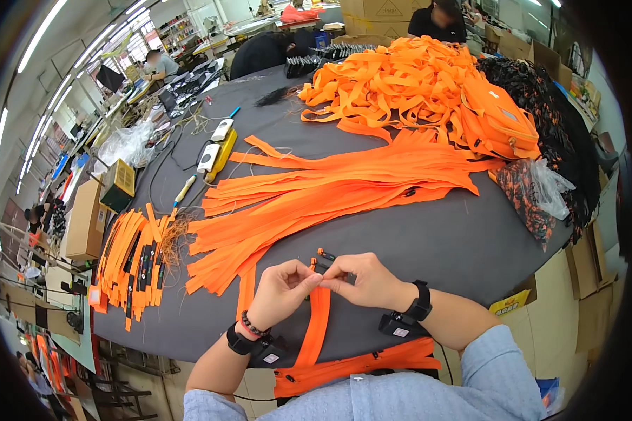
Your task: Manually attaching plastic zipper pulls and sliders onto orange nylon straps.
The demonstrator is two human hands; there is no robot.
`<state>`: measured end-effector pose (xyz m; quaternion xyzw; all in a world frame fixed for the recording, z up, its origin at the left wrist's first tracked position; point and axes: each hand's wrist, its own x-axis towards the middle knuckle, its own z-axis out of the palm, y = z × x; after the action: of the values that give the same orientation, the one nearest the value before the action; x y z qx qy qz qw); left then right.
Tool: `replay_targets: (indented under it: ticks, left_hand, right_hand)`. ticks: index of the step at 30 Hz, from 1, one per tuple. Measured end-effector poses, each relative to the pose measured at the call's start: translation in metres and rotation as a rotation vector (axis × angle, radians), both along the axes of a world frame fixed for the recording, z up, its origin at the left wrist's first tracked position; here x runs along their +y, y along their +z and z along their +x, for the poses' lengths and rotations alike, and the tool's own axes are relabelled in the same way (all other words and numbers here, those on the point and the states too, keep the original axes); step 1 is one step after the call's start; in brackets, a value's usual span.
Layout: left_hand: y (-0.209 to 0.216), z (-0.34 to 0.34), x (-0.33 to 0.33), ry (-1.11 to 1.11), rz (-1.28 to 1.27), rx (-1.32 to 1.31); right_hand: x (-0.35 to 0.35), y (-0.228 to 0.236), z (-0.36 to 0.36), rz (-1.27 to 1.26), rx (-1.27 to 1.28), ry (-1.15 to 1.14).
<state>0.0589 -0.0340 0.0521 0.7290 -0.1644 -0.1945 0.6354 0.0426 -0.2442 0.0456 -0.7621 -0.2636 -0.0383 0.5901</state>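
My left hand (282,293) and my right hand (365,282) meet near the table's front edge, thumbs and fingers pinched together. Between them is the upper end of an orange strip (317,326), which looks like zipper tape and hangs down toward my lap. A small black and orange pull (326,254) lies just beyond my fingertips, and another dark piece partly shows by the pinch. My fingers hide the exact spot they grip. Just beyond my hands lies a fanned stack of long orange strips (295,182).
Short orange and black strips (135,259) lie at the left, near a yellow power strip (222,156) with cords. A heap of orange webbing (400,84), an orange pouch (498,116) and a clear bag of small pieces (530,200) stand far right. More strips (361,365) cover my lap.
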Motion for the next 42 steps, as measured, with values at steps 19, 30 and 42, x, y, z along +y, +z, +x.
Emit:
replay_targets:
  ticks: [19, 30, 42]
  left_hand:
    - [-0.005, -0.006, -0.005, 0.19, -0.29, 0.316]
    - [-0.034, 0.003, -0.007, 0.318, -0.131, -0.104]
    - [-0.022, -0.005, -0.015, 0.284, -0.224, -0.074]
  right_hand:
    - [0.008, -0.036, 0.042, -0.411, -0.243, -0.316]
    - [-0.003, -0.031, 0.042, 0.017, 0.25, -0.104]
    - [0.012, -0.028, 0.013, 0.873, 0.779, 0.259]
